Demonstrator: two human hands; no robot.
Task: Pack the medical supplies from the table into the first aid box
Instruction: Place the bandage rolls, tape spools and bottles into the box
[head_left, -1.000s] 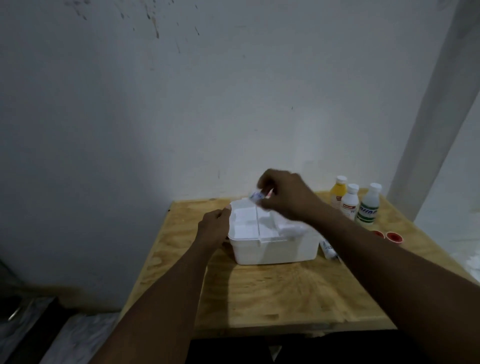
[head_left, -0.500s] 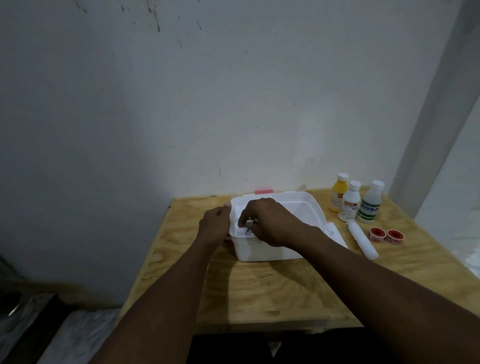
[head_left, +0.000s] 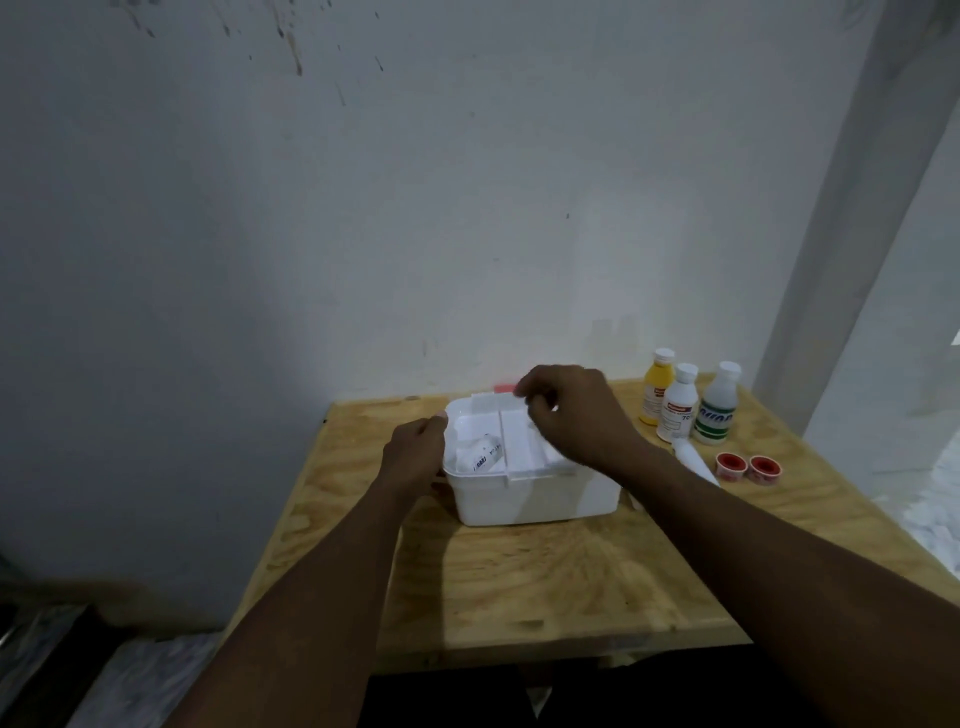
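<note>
A pale plywood table (head_left: 519, 582) is seen nearest, and a white rectangular plastic first aid box (head_left: 535, 499) is set on its far half with the top open. The box's left wall is gripped by the left hand (head_left: 415, 457), with the thumb laid at the rim and the fingers curled round the side. Inside the box, in the left compartment beside a white divider, a small white packet with dark print (head_left: 483, 453) is laid. The right hand (head_left: 569, 413) is held over the far right part of the box with its fingers curled toward the far rim; whether anything is pinched in them cannot be told. Just right of the box, a white cylindrical roll (head_left: 693, 460) is laid flat on the table, partly hidden by the right forearm. Further right of the box, two small round red-and-white tape spools (head_left: 730, 465) are placed side by side. Beyond the box's far right corner, three white-capped bottles are stood upright close together: a yellow plastic bottle (head_left: 657, 392), a white plastic bottle with a red label (head_left: 678, 413) and a clear plastic bottle with a green label (head_left: 719, 410). Just behind the box's far rim a small red tab (head_left: 504, 388) is seen, and behind that the scene is closed by a plain grey-white wall (head_left: 415, 208).
</note>
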